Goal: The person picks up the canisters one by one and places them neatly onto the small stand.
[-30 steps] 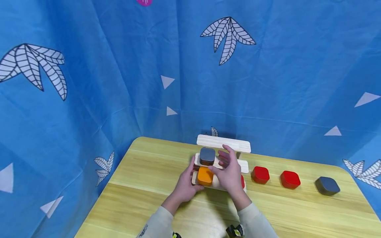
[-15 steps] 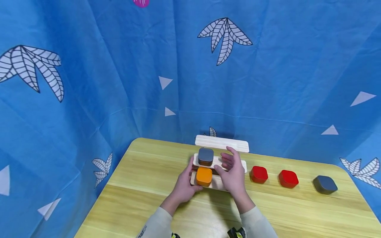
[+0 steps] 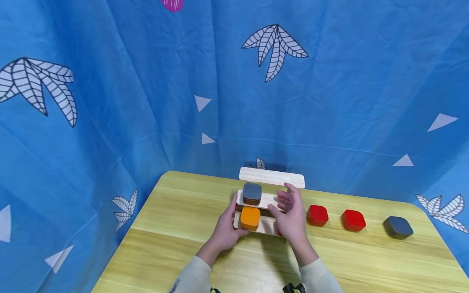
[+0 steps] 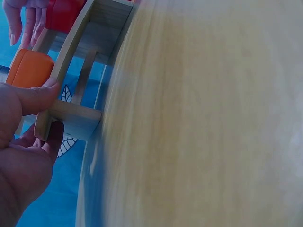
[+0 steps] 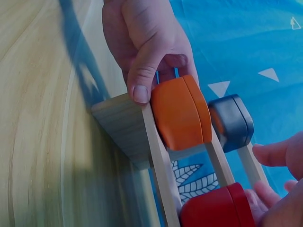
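Observation:
A light wooden tiered rack (image 3: pixel 272 176) stands near the table's back edge. My left hand (image 3: pixel 225 228) grips its left end, thumb on the front rail and fingers behind, as the left wrist view shows. Beside that thumb, an orange rounded-square box (image 5: pixel 179 113) with a seam sits on the lowest tier. One tier up is a dark grey-topped box (image 3: pixel 252 193). My right hand (image 3: pixel 292 215) hovers over the rack's right part, fingers apart and loosely bent, holding nothing. Below it, a red box (image 5: pixel 218 208) sits on the lowest tier, mostly hidden in the head view.
Right of the rack, two red boxes (image 3: pixel 317 215) and a dark grey box (image 3: pixel 397 227) lie in a row on the wooden table (image 3: pixel 165 211). A blue patterned curtain (image 3: pixel 234 101) hangs behind the table and along its left side.
My right hand has moved to the right along the rack, away from the orange and dark grey boxes. The left hand keeps its grip. The head view has shifted slightly.

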`<state>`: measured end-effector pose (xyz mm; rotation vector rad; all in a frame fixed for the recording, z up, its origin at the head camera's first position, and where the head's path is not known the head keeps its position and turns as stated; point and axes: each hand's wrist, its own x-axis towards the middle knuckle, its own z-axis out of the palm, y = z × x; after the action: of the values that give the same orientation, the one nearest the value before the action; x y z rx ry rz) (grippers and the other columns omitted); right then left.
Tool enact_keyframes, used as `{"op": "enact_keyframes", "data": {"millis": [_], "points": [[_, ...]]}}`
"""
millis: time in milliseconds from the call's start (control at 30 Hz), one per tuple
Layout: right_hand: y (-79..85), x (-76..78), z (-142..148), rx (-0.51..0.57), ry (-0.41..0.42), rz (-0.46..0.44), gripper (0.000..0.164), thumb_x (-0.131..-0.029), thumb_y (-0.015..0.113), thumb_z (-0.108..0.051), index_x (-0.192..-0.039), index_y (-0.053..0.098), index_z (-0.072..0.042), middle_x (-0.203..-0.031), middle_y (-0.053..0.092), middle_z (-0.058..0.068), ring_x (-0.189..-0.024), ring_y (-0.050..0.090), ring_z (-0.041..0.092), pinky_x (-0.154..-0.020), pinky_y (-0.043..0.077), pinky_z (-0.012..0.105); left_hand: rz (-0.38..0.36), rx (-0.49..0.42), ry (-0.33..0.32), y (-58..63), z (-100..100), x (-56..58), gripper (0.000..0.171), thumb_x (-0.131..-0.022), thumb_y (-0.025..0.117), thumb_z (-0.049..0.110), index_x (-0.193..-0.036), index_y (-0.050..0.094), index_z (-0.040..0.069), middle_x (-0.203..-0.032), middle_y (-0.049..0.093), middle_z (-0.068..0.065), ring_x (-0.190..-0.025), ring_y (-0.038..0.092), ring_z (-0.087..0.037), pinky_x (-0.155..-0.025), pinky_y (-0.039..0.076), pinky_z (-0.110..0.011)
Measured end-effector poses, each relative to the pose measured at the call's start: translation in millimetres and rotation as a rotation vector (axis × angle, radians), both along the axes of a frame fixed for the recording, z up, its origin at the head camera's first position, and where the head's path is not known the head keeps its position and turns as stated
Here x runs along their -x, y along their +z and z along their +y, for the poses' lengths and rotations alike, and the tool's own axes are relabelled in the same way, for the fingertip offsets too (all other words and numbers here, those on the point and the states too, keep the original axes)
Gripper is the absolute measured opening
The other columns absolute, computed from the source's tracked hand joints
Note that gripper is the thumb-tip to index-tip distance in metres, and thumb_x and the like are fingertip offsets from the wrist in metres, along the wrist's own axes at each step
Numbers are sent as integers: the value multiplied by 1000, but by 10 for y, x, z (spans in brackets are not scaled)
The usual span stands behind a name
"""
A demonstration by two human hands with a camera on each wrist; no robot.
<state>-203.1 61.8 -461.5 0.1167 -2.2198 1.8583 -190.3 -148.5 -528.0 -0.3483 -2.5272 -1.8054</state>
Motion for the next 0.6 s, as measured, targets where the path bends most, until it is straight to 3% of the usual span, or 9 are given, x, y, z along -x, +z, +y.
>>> {"op": "enact_keyframes", "data": {"millis": [167, 467, 600], "points": [[-6, -3, 48, 14, -8, 2, 78, -79, 81, 6, -146, 43, -12, -127, 61, 18, -112, 60, 34, -96, 51, 47, -3, -5, 4, -24, 0, 3, 125, -72, 82, -13, -162, 5, 29, -144, 48, -7, -133, 45, -27, -108, 39, -44], [-1, -3, 114, -30, -69, 8, 75, -78, 80, 9, -142, 46, -12, -122, 64, 15, -108, 63, 29, -91, 53, 31, -5, -1, -1, -32, -9, 3, 127, -72, 83, -13, -162, 4, 30, -143, 48, -6, -134, 44, -27, -107, 39, -43], [0, -7, 154, -18, -80, 23, 74, -78, 80, 10, -141, 47, -10, -120, 65, 13, -108, 63, 30, -91, 53, 31, 3, -8, -5, -33, -5, 6, 128, -71, 82, -14, -162, 4, 29, -144, 48, -7, -132, 46, -28, -105, 42, -42]]}}
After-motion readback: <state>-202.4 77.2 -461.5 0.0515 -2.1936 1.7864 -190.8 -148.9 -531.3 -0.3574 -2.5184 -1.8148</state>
